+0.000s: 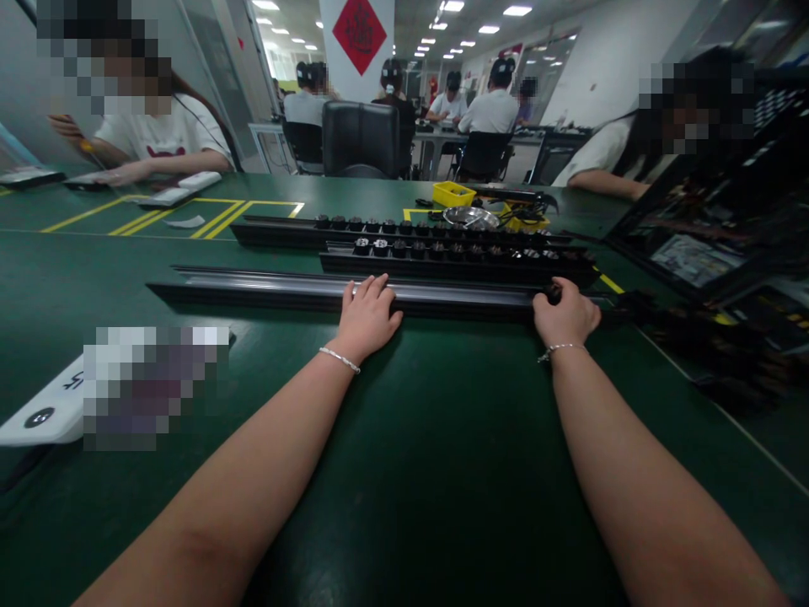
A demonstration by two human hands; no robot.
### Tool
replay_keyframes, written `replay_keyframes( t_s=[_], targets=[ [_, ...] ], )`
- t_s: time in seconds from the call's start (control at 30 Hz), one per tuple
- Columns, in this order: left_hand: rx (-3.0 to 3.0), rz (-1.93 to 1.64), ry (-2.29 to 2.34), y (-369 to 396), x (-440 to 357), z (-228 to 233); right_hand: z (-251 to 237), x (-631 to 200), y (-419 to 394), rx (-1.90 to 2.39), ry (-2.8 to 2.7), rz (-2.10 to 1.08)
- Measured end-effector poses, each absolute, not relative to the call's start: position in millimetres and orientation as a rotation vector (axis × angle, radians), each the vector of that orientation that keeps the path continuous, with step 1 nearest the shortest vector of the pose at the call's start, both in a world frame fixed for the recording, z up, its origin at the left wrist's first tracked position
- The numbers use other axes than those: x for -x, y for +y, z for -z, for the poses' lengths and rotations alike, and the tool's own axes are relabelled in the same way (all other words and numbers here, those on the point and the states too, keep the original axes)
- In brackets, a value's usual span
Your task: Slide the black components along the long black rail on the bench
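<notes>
Fingers: left hand [366,316] flat on rail [253,287] | right hand [565,314] curled at rail end

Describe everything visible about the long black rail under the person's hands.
The long black rail is a slim, straight strip, dark with a lighter, shiny-looking channel along its top; it looks like metal or plastic. It lies flat on the green table, running left to right, nearest of three similar rails. The left hand rests flat on its middle; the right hand closes over a small dark part at its right end. No caps sit along its visible length.
</notes>
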State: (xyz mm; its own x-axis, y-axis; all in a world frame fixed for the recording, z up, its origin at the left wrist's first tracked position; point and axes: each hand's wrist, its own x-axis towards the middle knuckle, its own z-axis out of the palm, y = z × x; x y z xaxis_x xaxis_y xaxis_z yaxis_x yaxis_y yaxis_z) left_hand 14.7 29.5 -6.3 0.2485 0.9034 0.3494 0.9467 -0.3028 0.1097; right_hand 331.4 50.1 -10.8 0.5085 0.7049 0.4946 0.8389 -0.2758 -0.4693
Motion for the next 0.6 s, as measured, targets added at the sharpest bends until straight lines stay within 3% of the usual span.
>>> replay_keyframes(
  t_s=[0.6],
  targets=[
    [2.367,0.532,-1.767,28.8,-15.1,3.5,7.8,-329.0,48.1,2.02,-1.205,0.224]
  ],
)
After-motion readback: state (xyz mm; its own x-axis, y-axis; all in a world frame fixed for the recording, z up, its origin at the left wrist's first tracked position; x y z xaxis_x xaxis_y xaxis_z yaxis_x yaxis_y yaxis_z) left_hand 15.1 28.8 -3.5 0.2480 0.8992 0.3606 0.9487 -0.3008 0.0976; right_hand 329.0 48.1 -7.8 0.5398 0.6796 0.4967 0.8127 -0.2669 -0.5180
